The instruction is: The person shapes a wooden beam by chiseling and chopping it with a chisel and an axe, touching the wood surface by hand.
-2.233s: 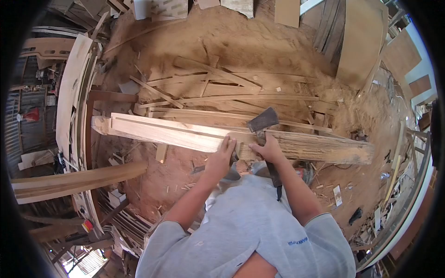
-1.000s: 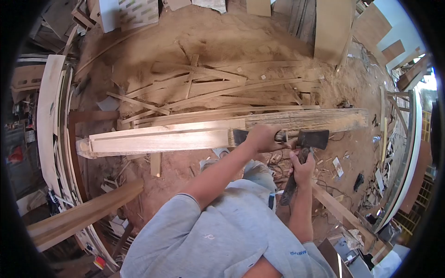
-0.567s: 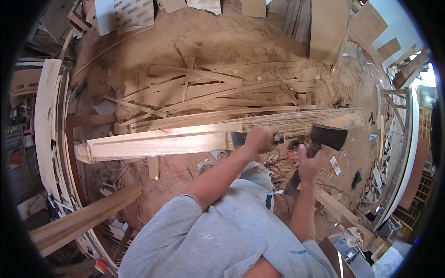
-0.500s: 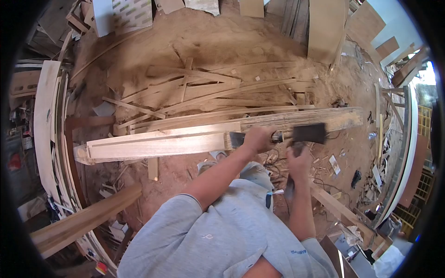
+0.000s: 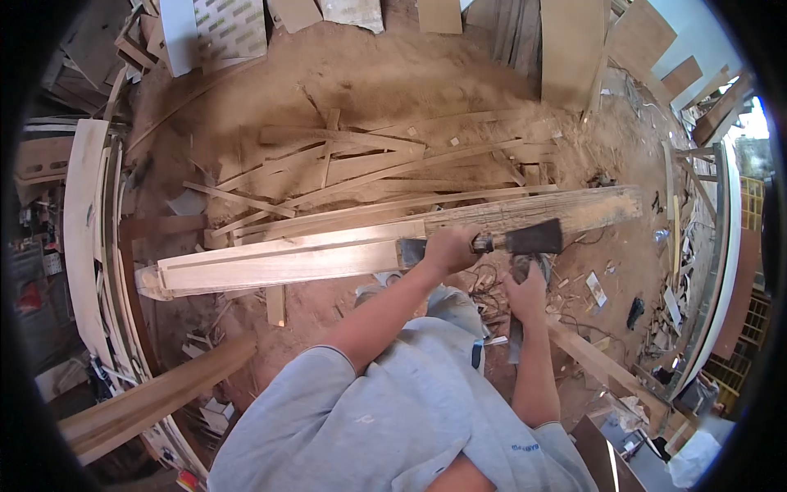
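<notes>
A long wooden beam [image 5: 328,261] lies crosswise before me, its left part pale and smooth, its right part rough and grey-brown. My left hand [image 5: 451,250] is closed round the handle of a chisel [image 5: 411,252], its wide dark blade pointing left at the line where pale wood meets rough. Closed on the wooden handle of a hatchet, my right hand [image 5: 527,291] is just to the right. The dark hatchet head [image 5: 534,236] has its blunt side right at the chisel's handle end; I cannot tell whether they touch.
Several thin wood strips [image 5: 369,176] lie crossed on the dusty floor beyond the beam. Stacked boards [image 5: 86,230] stand at the left, and a thick timber [image 5: 164,389] juts in at lower left. Panels [image 5: 574,49] lean at the back. Scraps and cords litter the right side.
The hatchet head has swung left, from clear of the chisel to right at its handle end. My left hand stays closed on the chisel, and the view has shifted slightly.
</notes>
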Demonstrator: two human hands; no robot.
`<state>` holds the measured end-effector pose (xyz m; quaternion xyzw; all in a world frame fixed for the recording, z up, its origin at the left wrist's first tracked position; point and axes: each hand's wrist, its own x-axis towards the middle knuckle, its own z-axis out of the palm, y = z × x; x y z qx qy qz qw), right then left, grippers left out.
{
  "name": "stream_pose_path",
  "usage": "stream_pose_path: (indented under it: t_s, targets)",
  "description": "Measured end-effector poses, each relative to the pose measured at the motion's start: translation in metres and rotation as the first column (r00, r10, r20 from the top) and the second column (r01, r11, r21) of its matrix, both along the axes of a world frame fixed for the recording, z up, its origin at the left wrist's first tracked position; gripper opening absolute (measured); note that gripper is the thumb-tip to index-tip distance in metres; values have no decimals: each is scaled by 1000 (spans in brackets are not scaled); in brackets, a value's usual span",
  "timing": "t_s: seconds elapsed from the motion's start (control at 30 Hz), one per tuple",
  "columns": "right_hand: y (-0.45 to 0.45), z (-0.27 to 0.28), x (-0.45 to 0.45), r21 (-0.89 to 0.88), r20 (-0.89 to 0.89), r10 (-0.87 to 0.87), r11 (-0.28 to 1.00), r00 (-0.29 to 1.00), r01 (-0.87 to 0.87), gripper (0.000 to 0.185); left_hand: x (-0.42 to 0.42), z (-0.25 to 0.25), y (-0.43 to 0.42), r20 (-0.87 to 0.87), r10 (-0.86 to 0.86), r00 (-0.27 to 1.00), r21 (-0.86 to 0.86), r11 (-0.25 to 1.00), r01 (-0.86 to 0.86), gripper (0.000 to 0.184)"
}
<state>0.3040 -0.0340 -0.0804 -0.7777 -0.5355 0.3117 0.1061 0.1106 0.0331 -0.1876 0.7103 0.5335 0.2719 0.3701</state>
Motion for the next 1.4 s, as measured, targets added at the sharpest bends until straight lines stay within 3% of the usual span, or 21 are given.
stream_pose_path:
  t_s: [0.1,0.2,0.23,0.33,0.4,0.47,0.53,0.63,0.93,1.03,1.23,1.3,1.37,1.4]
  targets:
    - [6,9,-19,-179,-276,-428,903,861,391,41,2,5,0,-55,-67,996,-41,997,65,29]
    - [-15,-27,-3,75,-90,12,997,996,-5,36,1,14,3,-104,-173,979,-120,980,160,31]
    - [-18,-32,2,57,-88,9,998,996,-3,35,-3,20,5,-118,-202,972,-150,972,183,32]
    - [-24,-36,13,16,-249,-156,986,956,165,29,-31,54,5,270,-213,939,-116,961,252,37]
    - [-19,-17,9,-44,-342,-267,962,901,269,25,-65,82,5,367,-17,930,-410,894,178,40]
    - [-20,-9,9,-78,-397,-327,943,858,323,23,-104,99,10,259,184,948,-488,872,-36,32]
    - [-21,-13,12,-68,-427,-328,941,842,332,22,-144,63,14,-200,67,977,-247,962,-117,30]
    - [-19,-13,1,-54,-483,-333,935,810,352,21,-162,41,3,-456,-112,883,-344,937,-58,31]
    - [-12,-16,-20,8,-461,-203,972,864,233,21,-147,15,-18,-461,-92,883,-133,991,34,22]
    - [-4,-7,-29,-53,-516,-255,962,818,267,22,-144,10,-20,-477,-128,869,-110,990,85,18]
    - [18,6,-43,103,-286,-30,993,958,62,28,-147,6,-18,-482,-168,860,-45,985,167,17]
    - [27,-19,-35,35,-345,-55,997,937,71,28,-146,-10,-20,-475,-107,873,-44,994,98,26]
    - [39,-36,-32,-13,-440,-20,1000,898,16,28,-138,-4,-26,-523,-36,851,-46,999,14,23]
    - [42,-54,-29,58,-422,46,998,906,-24,28,-132,2,-27,-530,-10,848,-73,997,-33,24]
